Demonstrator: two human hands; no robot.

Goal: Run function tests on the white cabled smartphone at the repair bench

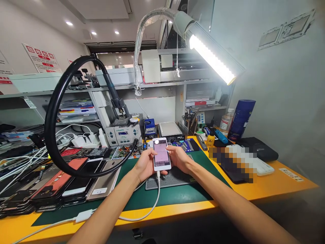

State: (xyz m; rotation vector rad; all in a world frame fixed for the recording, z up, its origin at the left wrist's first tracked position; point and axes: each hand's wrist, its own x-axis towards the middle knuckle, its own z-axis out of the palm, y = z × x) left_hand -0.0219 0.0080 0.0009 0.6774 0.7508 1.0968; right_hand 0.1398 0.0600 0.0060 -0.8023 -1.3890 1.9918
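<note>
A white smartphone with a lit pinkish screen is held upright above the workbench in front of me. My left hand grips its left side, thumb at the screen's edge and fingers passing behind. My right hand is at the phone's right edge, with a fingertip by the upper screen; its other fingers are partly hidden behind the phone. A white charging cable is plugged into the bottom of the phone and loops down to the left over the bench edge. Beneath the hands lies a grey perforated mat on a green mat.
Stacked phones and phone parts fill the left side. A thick black hose arches from the grey rework station. Overhead hangs a lit lamp. At right stand a yellow bottle, a blue cylinder and a black case.
</note>
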